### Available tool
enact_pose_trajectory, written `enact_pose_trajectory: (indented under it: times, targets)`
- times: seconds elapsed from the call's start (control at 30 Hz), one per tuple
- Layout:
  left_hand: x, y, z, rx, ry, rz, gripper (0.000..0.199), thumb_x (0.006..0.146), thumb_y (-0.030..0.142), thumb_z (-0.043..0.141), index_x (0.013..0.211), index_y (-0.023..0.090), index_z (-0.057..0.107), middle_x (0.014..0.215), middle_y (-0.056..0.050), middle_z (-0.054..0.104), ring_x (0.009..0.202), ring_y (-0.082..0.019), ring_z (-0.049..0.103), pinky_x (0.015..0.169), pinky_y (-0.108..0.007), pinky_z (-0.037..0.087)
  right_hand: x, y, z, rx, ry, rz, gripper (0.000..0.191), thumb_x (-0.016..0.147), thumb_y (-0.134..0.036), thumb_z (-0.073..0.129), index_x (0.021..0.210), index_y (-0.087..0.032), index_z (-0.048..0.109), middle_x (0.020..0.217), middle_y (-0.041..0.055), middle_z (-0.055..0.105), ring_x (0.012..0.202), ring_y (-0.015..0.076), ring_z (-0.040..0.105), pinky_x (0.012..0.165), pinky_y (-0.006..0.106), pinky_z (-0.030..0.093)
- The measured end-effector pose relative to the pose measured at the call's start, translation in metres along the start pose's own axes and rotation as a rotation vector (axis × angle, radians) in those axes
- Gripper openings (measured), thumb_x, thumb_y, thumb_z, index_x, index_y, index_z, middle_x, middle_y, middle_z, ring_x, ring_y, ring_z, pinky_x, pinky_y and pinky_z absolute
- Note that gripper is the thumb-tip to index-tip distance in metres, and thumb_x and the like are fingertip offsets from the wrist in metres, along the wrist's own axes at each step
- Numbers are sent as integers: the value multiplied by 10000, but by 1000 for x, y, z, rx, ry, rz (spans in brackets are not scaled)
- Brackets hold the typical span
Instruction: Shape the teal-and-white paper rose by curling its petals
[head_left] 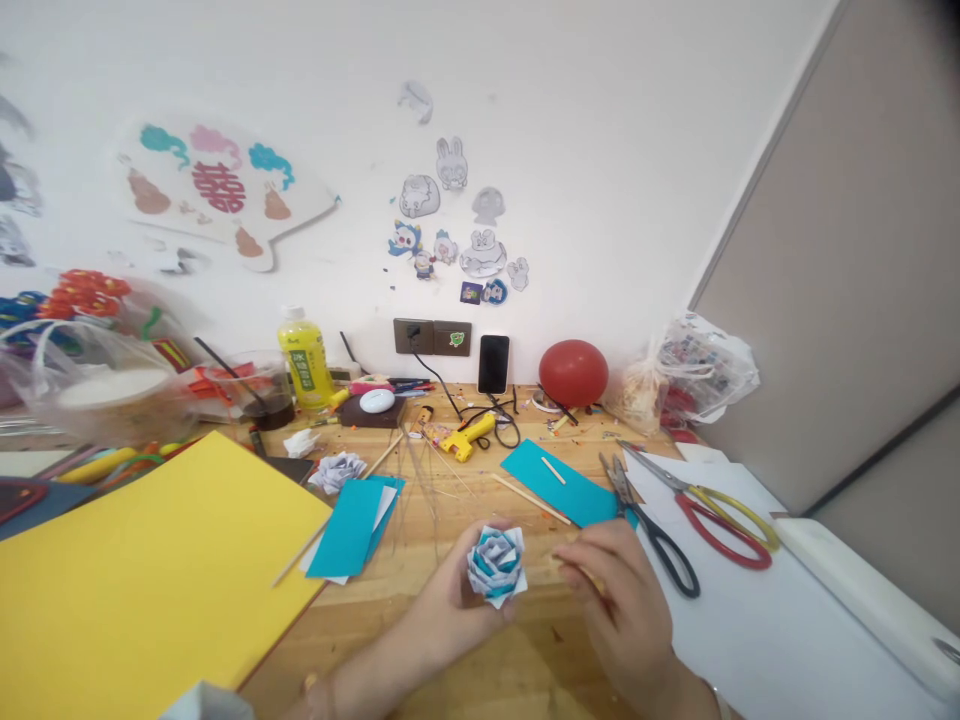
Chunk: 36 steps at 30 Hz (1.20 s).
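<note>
Flower [496, 566] in the left hand [459, 597] faces upward, axis nearly end-on.

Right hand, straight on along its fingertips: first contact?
Probably the white-and-blue paper flower in the left hand; the right hand points toward it across a gap. Depth is unclear, so it might pass above or below.

Wall: white paper cut-out [253, 200] bears red double-happiness sign [219, 187], 囍. Table: yellow bottle [319, 372] carries green label [301, 370] with pale Chinese characters set vertically; top one reads 冰, lower ones too small to read with certainty. Dark rectangular sticker [471, 293] on wall: markings illegible
</note>
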<state>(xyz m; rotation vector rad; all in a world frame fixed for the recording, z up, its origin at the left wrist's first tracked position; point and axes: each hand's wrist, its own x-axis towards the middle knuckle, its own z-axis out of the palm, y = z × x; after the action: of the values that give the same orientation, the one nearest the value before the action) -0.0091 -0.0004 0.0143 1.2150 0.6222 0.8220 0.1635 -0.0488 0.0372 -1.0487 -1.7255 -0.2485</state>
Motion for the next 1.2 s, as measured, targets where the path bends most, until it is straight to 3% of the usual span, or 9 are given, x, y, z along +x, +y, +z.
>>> enact_pose_trajectory:
  times: [0.17,0.33,0.5,0.73,1.0,1.1,1.2]
  targets:
    - [-2,0,4,245,81,102,463,592,108,670,993,210,461,878,1,530,780,-150,508,708,-236,400,8,1,7,141,45,245,108,861,-242,482,785,-210,552,745,30,556,714,180,549,623,288,461]
    - [-5,-1,4,363,91,173,407,620,70,617,963,212,450,840,12,512,745,-137,510,684,-225,412,10,-4,13,210,-100,399,142,858,-278,493,763,-204,568,742,28,579,724,179,561,632,267,464]
    - [-7,-2,5,446,57,186,450,600,10,560,987,211,449,870,7,535,788,-153,528,714,-239,417,4,-5,24,253,-129,411,155,864,-256,468,780,-203,587,749,28,582,730,175,561,630,259,455]
    - [-7,-1,4,495,39,234,438,619,10,531,1000,210,450,911,-2,560,816,-162,539,706,-233,420,5,-8,26,343,-265,422,140,835,-257,506,759,-183,598,725,23,580,703,163,558,624,255,439]
    - [-9,-5,1,591,-22,236,418,672,35,522,1031,226,428,902,0,557,803,-160,547,696,-237,434,10,-1,23,507,-404,678,218,787,-312,547,632,-160,558,608,0,565,602,155,549,551,242,426]
    - [-9,-6,1,605,-35,246,440,666,26,513,1043,227,413,946,-9,559,830,-161,552,708,-239,438,9,-2,22,463,-400,666,163,802,-274,521,689,-163,561,649,10,590,627,159,568,561,240,435]
    - [-8,-7,0,609,-48,243,474,649,12,505,1057,224,391,966,-14,557,869,-167,556,738,-251,446,8,-4,20,306,-416,474,148,846,-240,472,765,-177,578,709,23,616,668,164,572,606,256,429]
